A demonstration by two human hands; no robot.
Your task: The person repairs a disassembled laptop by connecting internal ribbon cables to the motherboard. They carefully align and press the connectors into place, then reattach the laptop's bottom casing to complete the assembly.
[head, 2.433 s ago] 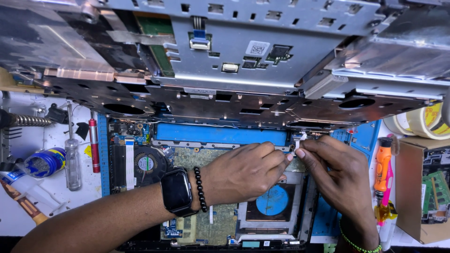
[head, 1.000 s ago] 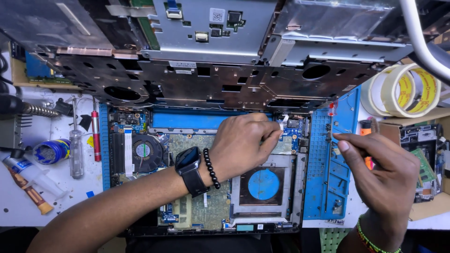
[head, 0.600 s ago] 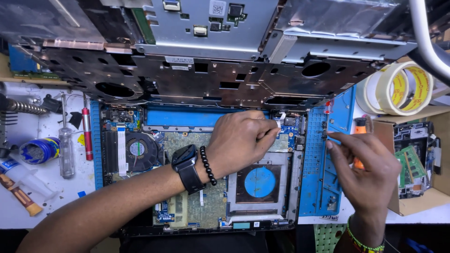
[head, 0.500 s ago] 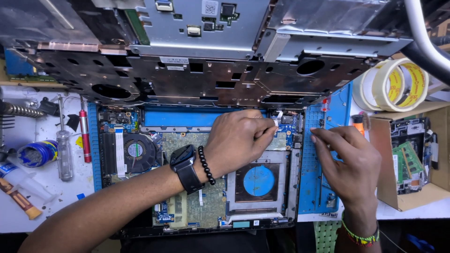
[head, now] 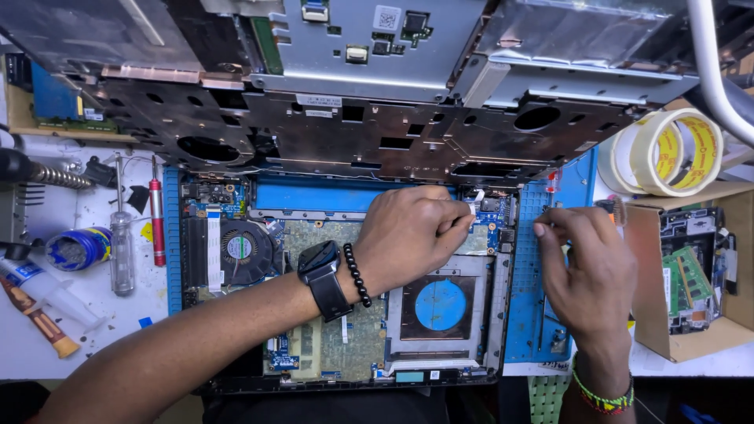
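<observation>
head view, looking down: left hand [head: 412, 235] curled nearly shut, fingertips pinching a small white ribbon cable end [head: 474, 198] near the far right corner of the open laptop base [head: 345, 330]. thin, light, floppy, fragile; best gripped at its stiff tab. long axis pointing away toward the raised cover [head: 377, 133]. right hand [head: 589, 271] loosely curled on the blue mat [head: 525, 314]; grip on anything unclear.

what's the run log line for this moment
left hand: pinching white ribbon cable on laptop board | right hand: on blue mat, fingers curled | fan: untouched
</observation>
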